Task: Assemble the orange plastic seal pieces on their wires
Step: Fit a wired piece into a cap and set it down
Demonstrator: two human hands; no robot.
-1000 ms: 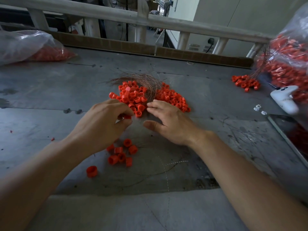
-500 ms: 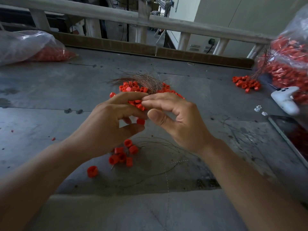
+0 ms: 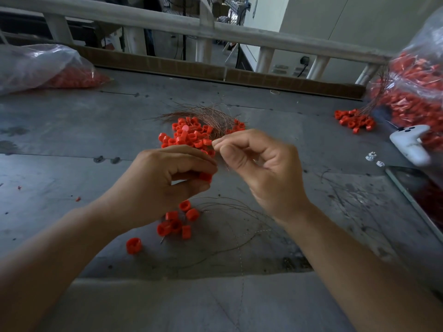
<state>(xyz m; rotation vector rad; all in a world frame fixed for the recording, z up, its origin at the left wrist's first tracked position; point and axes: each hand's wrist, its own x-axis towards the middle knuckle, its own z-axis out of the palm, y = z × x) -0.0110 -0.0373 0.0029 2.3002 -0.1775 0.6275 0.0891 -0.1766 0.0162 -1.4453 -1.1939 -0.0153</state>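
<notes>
Left hand [image 3: 167,180] pinches one orange seal piece [image 3: 205,176], right hand [image 3: 261,164] at 3 o'clock pinching a thin wire [image 3: 224,162] just beside it, likely aligned for threading; loose pile [image 3: 191,136] at 12 o'clock.

Pinch grips in left hand [image 3: 165,180] and right hand [image 3: 261,164]

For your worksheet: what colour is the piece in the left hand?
Orange-red seal piece, head view.
</notes>
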